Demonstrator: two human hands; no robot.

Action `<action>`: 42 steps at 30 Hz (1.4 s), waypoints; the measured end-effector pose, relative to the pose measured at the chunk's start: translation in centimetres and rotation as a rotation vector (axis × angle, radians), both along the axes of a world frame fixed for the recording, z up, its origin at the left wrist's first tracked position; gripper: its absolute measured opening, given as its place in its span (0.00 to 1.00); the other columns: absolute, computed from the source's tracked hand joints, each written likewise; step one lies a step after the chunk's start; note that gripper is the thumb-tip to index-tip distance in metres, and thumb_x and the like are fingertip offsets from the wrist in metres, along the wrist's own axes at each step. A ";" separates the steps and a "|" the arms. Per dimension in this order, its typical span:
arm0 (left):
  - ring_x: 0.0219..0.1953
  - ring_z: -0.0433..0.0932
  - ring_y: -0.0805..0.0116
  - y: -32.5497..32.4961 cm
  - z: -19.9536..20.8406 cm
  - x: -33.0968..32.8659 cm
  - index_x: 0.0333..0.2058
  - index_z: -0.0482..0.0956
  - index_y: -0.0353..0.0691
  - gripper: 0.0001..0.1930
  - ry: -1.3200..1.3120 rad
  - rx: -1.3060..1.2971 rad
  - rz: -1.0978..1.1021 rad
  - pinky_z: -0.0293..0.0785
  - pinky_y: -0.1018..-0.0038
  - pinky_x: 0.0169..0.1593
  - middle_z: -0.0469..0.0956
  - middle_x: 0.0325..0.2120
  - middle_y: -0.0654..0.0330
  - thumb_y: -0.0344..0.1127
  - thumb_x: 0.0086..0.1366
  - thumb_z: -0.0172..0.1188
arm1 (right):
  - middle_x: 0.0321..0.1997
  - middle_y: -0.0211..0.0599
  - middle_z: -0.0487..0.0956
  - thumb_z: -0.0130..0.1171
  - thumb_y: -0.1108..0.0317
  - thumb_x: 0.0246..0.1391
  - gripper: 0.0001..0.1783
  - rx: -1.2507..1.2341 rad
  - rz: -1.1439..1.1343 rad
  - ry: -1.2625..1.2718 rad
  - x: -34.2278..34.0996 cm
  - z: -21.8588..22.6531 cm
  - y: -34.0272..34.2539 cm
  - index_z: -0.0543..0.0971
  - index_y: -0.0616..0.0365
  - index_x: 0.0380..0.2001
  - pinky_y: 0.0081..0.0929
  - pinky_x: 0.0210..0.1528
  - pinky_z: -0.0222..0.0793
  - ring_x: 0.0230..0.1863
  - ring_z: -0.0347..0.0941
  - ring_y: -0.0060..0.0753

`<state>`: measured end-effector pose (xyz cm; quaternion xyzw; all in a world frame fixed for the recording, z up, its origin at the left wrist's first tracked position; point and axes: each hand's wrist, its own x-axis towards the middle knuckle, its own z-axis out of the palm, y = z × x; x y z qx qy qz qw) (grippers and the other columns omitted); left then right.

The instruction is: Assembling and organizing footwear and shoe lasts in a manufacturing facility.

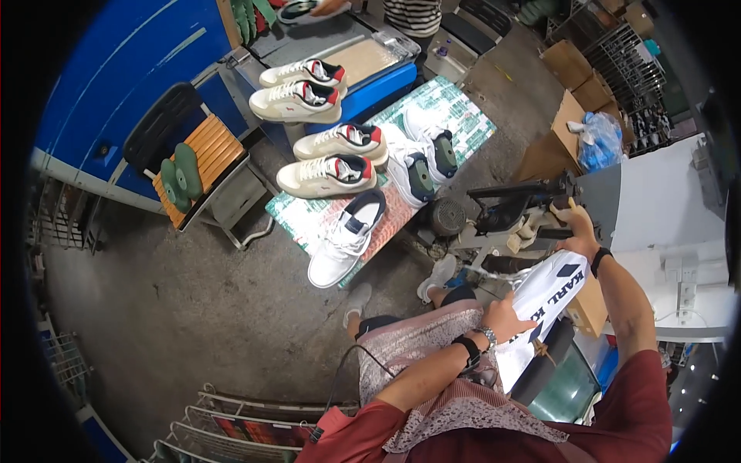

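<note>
At the far left we see a chair (220,143) with wooden slats, and green soles (187,171) lying on its seat. Next come four cream shoes (328,177) with red heels, the nearer two on a patterned table (475,119). A white sneaker (340,251) sits at that table's near edge, and white shoes with green insoles (421,181) stand further right.

Moving right, we reach our left hand (509,320), a metal watch (488,336) on its wrist. It is partly open, its index finger stretched out over a white sheet (549,292) with dark printing; we cannot tell whether it pinches the sheet or only rests on it. The sheet slants up and right between our hands, its lower part hanging below the left one.

The sheet's upper end meets our right hand (579,230) near the wrist, which wears a black band (600,261). That hand reaches forward, fingers loosely curled beside a dark machine (502,216); we cannot tell whether it has hold of anything. Behind it, further right, a blue plastic bag (602,143) sits in a cardboard box (549,154).
</note>
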<state>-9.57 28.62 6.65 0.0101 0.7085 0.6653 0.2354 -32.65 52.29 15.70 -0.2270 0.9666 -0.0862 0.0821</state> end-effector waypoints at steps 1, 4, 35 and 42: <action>0.44 0.85 0.38 -0.1 -0.2 -0.1 0.63 0.68 0.23 0.54 0.010 0.010 -0.007 0.83 0.56 0.50 0.83 0.41 0.32 0.58 0.47 0.79 | 0.52 0.52 0.77 0.75 0.73 0.16 0.45 0.022 0.104 0.039 -0.1 0.0 0.1 0.82 0.58 0.51 0.44 0.62 0.66 0.55 0.70 0.62; 0.44 0.85 0.38 -0.6 0.2 -0.4 0.63 0.68 0.23 0.54 0.008 -0.008 -0.026 0.82 0.56 0.51 0.83 0.41 0.32 0.58 0.47 0.78 | 0.56 0.50 0.76 0.73 0.75 0.24 0.42 0.069 -0.047 -0.056 0.8 0.3 -0.6 0.81 0.56 0.55 0.42 0.63 0.65 0.61 0.69 0.58; 0.41 0.83 0.59 -34.0 -4.7 9.6 0.49 0.79 0.26 0.36 0.242 -0.322 -0.392 0.79 0.63 0.49 0.84 0.39 0.46 0.38 0.43 0.84 | 0.42 0.36 0.86 0.67 0.60 0.57 0.18 -2.413 -0.843 -0.357 22.7 -7.0 -14.5 0.82 0.59 0.46 0.40 0.51 0.81 0.41 0.84 0.35; 0.41 0.80 0.56 -22.3 -4.5 9.3 0.50 0.77 0.24 0.33 0.246 -0.442 -0.434 0.76 0.62 0.50 0.83 0.40 0.47 0.33 0.45 0.80 | 0.73 0.54 0.64 0.75 0.67 0.44 0.65 -1.233 -1.039 0.520 44.5 -6.6 -9.9 0.45 0.60 0.79 0.36 0.73 0.58 0.70 0.65 0.44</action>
